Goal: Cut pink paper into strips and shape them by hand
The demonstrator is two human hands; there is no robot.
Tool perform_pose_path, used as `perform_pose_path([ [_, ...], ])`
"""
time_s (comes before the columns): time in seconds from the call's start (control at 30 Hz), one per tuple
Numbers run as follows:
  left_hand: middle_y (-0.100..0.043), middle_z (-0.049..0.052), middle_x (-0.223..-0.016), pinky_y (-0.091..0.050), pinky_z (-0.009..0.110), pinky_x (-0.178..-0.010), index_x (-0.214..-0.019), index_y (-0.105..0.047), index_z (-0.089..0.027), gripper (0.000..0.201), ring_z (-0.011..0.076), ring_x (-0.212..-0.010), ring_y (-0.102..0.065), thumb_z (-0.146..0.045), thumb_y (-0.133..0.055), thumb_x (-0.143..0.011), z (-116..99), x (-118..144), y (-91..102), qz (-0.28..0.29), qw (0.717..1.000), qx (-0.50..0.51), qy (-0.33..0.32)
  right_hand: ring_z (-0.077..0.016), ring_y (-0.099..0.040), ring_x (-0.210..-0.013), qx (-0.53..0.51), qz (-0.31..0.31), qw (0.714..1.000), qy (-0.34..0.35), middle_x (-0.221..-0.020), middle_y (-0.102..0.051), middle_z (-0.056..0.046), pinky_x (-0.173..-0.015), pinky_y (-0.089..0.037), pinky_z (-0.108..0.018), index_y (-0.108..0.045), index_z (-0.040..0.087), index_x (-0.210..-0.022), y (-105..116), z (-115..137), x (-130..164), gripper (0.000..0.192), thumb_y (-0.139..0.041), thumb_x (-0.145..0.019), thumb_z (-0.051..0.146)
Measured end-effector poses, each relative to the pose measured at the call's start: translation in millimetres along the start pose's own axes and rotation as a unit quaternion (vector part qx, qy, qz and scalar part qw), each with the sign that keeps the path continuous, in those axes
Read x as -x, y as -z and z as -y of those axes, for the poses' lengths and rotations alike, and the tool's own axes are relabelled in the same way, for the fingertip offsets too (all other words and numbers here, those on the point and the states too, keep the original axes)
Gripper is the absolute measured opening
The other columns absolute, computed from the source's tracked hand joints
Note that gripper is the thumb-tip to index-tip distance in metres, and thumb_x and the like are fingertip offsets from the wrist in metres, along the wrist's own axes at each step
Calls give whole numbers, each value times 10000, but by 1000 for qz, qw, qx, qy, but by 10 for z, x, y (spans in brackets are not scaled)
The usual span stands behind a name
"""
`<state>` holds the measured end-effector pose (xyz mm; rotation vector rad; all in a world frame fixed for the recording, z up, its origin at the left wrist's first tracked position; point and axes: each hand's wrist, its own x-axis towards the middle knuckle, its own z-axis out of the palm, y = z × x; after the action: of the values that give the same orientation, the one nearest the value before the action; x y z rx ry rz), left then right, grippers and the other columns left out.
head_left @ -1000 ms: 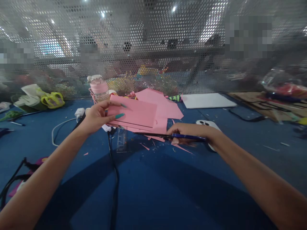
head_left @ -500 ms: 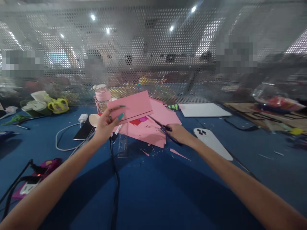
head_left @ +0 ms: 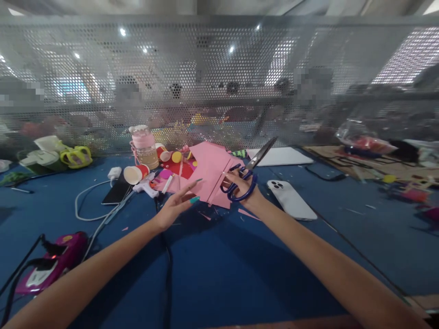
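Note:
Blue-handled scissors (head_left: pixel 254 160) hang on my right hand (head_left: pixel 247 189), their blades pointing up and to the right, away from the paper. The fingertips of that hand also press on the right edge of a pink card (head_left: pixel 210 167) marked with dark slanting lines. My left hand (head_left: pixel 176 205) is at the card's lower left, thumb and fingers spread; whether its fingertips touch the card I cannot tell. Other pink sheets and a red piece (head_left: pixel 181 170) lie around and partly beneath the card.
Left of the paper are a white glue gun (head_left: pixel 148 187), a paper cup (head_left: pixel 135 174), a bottle (head_left: pixel 144 146) and a dark phone (head_left: pixel 117 188). A white phone (head_left: pixel 291 199) lies right of my right hand. Nearer left sits a purple power strip (head_left: pixel 56 262). A perforated screen (head_left: pixel 212 59) stands behind.
The pink card has turned and come lower, passing from my left hand's grip to my right fingertips. My left hand has opened. The scissors have swung from pointing left to pointing up and right.

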<state>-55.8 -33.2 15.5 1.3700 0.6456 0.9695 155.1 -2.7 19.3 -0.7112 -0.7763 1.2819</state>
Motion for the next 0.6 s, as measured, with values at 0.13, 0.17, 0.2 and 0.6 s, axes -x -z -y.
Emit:
perform_pose_path([
  [0.13, -581, 39, -1158, -483, 236, -740, -1058, -614, -242, 398, 140, -900, -577, -314, -691, -674, -44, -60, 76, -45, 999, -1, 5, -111, -546, -512, 55, 40, 997, -33, -532, -487, 61, -460, -470, -255, -309, 192, -468, -15, 66, 55, 441, -750, -484, 190],
  [0.17, -601, 43, -1114, -485, 219, -704, -1028, -626, -227, 376, 126, -855, -586, -307, -696, -667, -62, -72, 91, -43, 999, -12, 12, -112, -545, -507, 69, 60, 995, -46, -527, -482, 64, -447, -466, -252, -295, 193, -472, -27, 81, 79, 458, -753, -486, 202],
  [0.2, -610, 45, -1089, -485, 207, -674, -1010, -631, -216, 364, 112, -810, -591, -297, -700, -662, -85, -80, 102, -36, 999, -26, 18, -112, -544, -502, 83, 80, 992, -61, -528, -481, 67, -440, -465, -252, -288, 193, -479, -40, 92, 107, 468, -755, -490, 215],
  [0.6, -576, 96, -1143, -399, 402, -963, -1089, -575, -177, 490, 224, -1092, -514, -243, -720, -627, -380, -89, 34, 13, 960, -269, -79, -93, -520, -502, 165, 175, 964, -109, -534, -468, 68, -442, -429, -218, -403, 193, -554, -172, 64, 378, 323, -716, -553, 273],
])
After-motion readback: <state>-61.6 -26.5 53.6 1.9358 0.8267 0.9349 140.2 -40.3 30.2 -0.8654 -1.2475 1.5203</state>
